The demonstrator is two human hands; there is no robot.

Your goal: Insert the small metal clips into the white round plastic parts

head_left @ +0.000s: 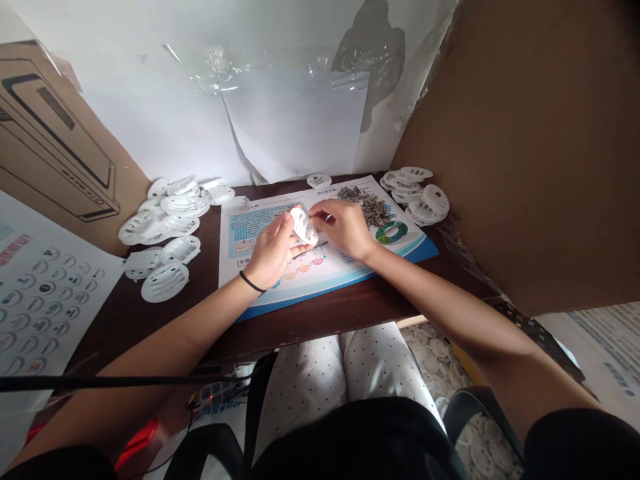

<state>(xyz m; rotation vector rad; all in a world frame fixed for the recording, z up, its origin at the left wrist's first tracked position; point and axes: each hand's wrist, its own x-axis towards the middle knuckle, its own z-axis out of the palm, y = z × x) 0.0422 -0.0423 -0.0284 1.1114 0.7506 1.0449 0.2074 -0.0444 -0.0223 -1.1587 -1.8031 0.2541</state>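
Note:
My left hand [270, 252] holds a white plastic oval part [304, 225] up above a printed blue-and-white mat [345, 283]. My right hand [345, 227] is next to it, with its fingertips pinched at the part's edge. Anything between those fingertips is too small to tell. A heap of small grey metal pieces [364, 205] lies on the mat just beyond my right hand. Several white plastic oval covers [167, 217] are piled left of the mat, and more [415, 197] are piled to its right.
The dark wooden tabletop [300, 327] ends in a front edge above my knees [345, 373]. Cardboard sheets [520, 147] stand to the right, and a printed carton [55, 133] stands to the left. Many loose white parts [435, 353] lie below the table.

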